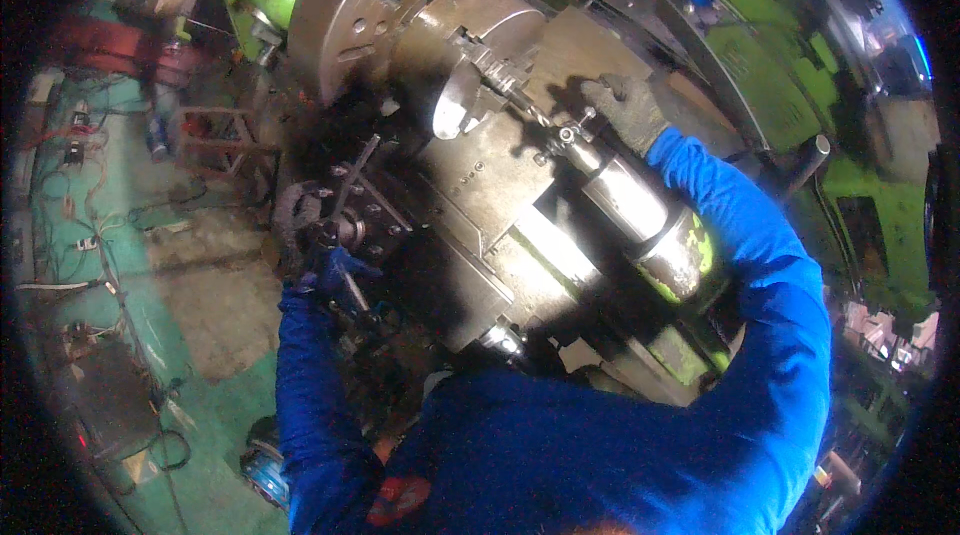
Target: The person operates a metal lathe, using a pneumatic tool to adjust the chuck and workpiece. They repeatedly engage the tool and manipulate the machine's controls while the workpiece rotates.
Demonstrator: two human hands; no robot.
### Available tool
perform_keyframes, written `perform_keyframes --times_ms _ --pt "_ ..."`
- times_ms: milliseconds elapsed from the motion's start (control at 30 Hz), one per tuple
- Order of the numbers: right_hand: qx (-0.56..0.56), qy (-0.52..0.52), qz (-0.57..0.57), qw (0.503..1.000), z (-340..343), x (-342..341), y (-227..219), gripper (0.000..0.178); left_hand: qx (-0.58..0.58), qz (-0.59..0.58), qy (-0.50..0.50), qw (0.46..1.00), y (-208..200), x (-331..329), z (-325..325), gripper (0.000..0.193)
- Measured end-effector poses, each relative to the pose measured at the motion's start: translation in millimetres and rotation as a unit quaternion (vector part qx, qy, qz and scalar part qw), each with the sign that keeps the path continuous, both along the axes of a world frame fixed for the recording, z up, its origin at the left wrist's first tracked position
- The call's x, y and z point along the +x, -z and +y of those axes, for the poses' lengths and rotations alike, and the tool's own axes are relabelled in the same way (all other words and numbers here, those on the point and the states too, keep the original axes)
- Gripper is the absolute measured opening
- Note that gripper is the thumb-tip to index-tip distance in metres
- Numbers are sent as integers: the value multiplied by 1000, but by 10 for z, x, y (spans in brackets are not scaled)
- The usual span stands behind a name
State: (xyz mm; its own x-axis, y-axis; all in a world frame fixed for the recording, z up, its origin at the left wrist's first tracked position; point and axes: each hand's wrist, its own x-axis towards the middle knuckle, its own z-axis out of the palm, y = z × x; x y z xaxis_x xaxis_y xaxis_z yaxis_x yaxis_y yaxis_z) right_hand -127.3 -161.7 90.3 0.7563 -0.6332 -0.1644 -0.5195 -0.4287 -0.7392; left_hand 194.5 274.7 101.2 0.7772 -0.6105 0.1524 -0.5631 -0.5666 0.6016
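A large lathe fills the middle of the view, its round metal chuck [345, 10] at the upper left. A drill bit [538, 117] points from the bright cylindrical tailstock quill [625, 197] toward the workpiece side. My right hand [630, 113], in a grey glove, is just beyond the quill's front end, fingers loosely bent and apart, with nothing visible in them. My left hand [298, 220], in a dark grey glove, is closed beside a metal hub with levers [352, 228] on the carriage; shadow hides what its fingers hold.
Bright metal bed ways [560, 253] run below the tailstock. Green machine panels [755, 85] stand at the right, with a protruding metal bar [808, 160]. At the left, cables [120, 305] lie on the green floor [110, 195] near a reddish metal frame [218, 135].
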Motion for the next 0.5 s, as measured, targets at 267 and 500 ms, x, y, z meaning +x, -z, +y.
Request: perform_keyframes --times_ms 267,500 --pt "242 -26 -149 959 -245 42 560 39 -16 11 -23 1000 336 289 132 37" --pt "365 131 -232 892 -493 63 457 43 -21 40 -25 999 -170 -196 -109 28"
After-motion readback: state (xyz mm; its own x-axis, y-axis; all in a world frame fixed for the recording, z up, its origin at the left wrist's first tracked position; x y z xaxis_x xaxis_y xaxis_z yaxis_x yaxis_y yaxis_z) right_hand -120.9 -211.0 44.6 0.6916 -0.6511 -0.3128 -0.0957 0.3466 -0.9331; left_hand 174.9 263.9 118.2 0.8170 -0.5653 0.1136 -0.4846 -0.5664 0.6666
